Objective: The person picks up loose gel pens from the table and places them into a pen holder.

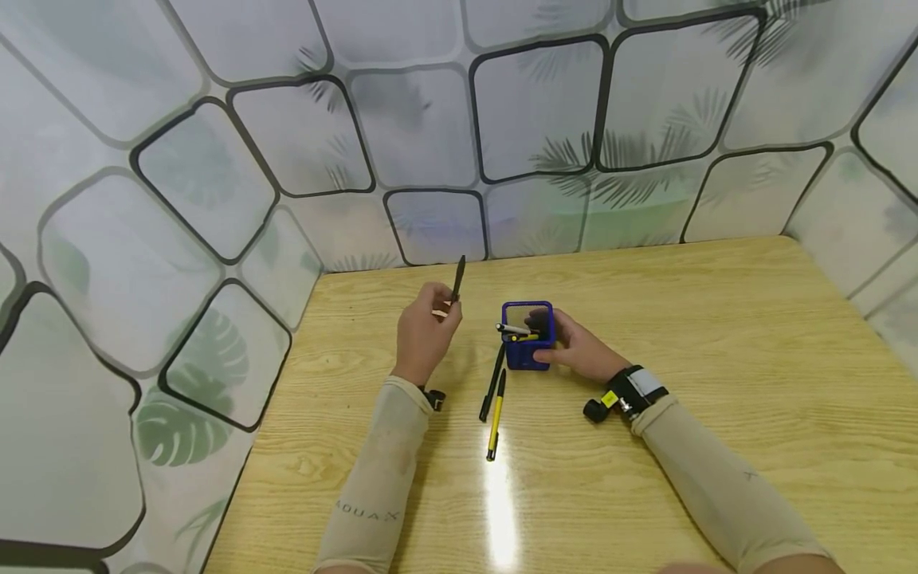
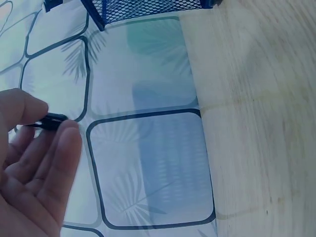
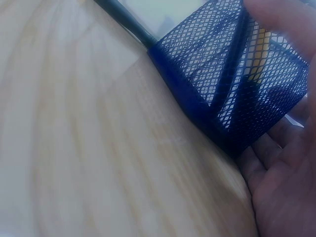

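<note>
Head view first, and the left hand has it: fingers and thumb pinched together on a black pen, lifted above the table, tip end pointing up toward the wall. Over to the right of that pinch, the right hand is clamped on the blue cup, thumb across the near side. Inside the cup, just left of that grip, lie a white pen and some yellow. Nearer the wearer, between the two hands, a second pen, dark, lies on the wood beside a yellow pen. Under them, a bright streak of glare runs toward the wearer. What a surface: pale, grained wood, reaching well out to the right of both hands. Beyond the grips the wall rises, printed with rounded dark and grey frames and palm leaves, wrapping round left and right.

Left wrist view: thumb and fingertips close on the black pen, seen nearly end-on. Right of the pinch comes the printed wall, then the wood; the cup's mesh shows at the top edge.

Right wrist view, tight in: the hand wraps the mesh, palm beside it, thumb above. Dark and yellow barrels show through, left of the thumb. Grain, softly blurred, spreads left of the grip.
</note>
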### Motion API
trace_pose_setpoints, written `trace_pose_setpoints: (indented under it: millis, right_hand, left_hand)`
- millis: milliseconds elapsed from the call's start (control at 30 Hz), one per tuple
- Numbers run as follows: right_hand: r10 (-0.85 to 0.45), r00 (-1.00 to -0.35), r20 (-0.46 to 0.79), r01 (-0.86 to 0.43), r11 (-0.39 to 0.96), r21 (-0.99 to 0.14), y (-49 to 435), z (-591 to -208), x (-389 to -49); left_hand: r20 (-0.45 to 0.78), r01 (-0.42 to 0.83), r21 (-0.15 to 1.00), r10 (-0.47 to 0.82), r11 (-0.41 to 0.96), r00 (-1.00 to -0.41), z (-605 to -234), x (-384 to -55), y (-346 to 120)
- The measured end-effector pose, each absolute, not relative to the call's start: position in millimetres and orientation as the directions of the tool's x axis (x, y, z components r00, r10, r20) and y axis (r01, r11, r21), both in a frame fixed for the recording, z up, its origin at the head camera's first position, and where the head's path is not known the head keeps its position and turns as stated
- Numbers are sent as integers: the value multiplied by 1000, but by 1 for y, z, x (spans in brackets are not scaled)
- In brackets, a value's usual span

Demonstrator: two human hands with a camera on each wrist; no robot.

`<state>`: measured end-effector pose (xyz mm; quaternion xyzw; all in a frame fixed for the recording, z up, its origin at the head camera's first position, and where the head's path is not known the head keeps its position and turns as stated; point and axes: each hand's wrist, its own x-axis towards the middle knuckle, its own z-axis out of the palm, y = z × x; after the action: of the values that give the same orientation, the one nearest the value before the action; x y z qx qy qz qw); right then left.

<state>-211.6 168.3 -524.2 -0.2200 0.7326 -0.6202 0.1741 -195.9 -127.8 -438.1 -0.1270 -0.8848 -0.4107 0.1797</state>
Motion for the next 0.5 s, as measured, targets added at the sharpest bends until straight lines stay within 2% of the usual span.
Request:
trace_pose_setpoints:
  millis: [333, 400, 500]
  right_hand:
    - [-540, -841, 20, -115, 142, -983, 169, -527, -213]
    - [-543, -839, 26, -122, 143, -982, 168, -527, -214]
    - [-546, -838, 27, -123, 141, -982, 168, -528, -214]
  left_hand:
    - [578, 482, 674, 8, 560, -816, -435, -196, -126]
    - [591, 504, 666, 23, 550, -806, -434, -196, -126]
    - [604, 549, 613, 110, 569, -789, -434, -195, -127]
